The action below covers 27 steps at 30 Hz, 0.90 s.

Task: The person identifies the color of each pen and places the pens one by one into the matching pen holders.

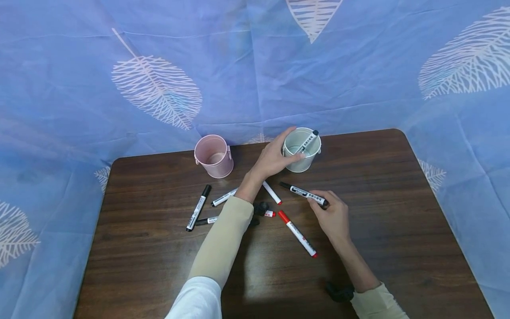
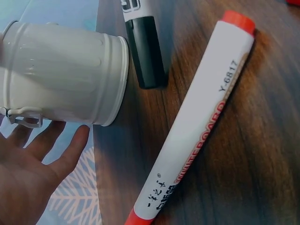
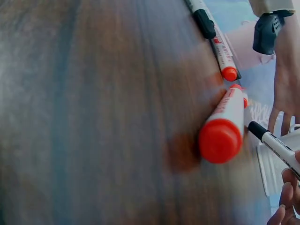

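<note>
Table (image 1: pixel 398 212): white pail (image 1: pixel 300 166) at far edge; left hand (image 1: pixel 272 157) grips its left side, best kept steady. Right hand (image 1: pixel 334 215) pinches marker (image 1: pixel 304 193) by its right end, near side of pail; steeper tilt advisable to clear pail.

Marker (image 1: pixel 307 142) in right bucket (image 1: pixel 300 166), left bucket (image 1: pixel 218 171) apart, loose markers (image 1: pixel 298 234) on table (image 1: pixel 151 270) before both

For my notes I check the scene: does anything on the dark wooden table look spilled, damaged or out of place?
Nothing looks spilled, damaged or clearly misplaced. White cylindrical markers with black or red ends lie scattered; a white, black-ended marker leans inside the pale green metal bucket.
</note>
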### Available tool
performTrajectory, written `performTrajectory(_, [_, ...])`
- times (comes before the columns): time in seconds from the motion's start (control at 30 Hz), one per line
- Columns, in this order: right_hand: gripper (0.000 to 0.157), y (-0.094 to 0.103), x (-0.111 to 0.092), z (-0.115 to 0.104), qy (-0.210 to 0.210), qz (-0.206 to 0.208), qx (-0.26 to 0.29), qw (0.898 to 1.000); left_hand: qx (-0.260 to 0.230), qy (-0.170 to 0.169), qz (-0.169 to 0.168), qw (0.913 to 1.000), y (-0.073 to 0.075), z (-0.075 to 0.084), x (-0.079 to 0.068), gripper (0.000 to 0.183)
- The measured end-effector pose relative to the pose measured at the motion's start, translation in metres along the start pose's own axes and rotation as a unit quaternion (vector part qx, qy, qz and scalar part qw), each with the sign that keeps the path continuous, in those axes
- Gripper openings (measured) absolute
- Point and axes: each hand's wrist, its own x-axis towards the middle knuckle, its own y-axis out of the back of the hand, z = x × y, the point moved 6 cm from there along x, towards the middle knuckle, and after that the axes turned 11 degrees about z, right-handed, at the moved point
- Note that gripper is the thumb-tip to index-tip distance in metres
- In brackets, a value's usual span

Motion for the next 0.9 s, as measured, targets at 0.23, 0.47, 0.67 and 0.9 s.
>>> performTrajectory(0.23, [0.016,0.008,0.005,-0.005,-0.028,-0.001,0.008,1.0,0.001,0.0,0.006,1.0,0.0,-0.001,0.0,0.085])
performTrajectory(0.47, [0.018,0.015,0.007,-0.003,-0.076,-0.007,0.056,0.995,0.005,0.003,0.006,1.0,-0.001,-0.003,0.0,0.084])
performTrajectory(0.67, [0.023,0.018,0.008,-0.003,-0.121,-0.016,0.085,0.989,0.007,0.0,0.005,1.0,-0.002,-0.002,0.001,0.084])
performTrajectory(0.9, [0.027,0.024,0.011,-0.012,-0.138,-0.028,0.09,0.986,0.001,-0.001,0.007,1.0,-0.001,-0.003,0.0,0.084])
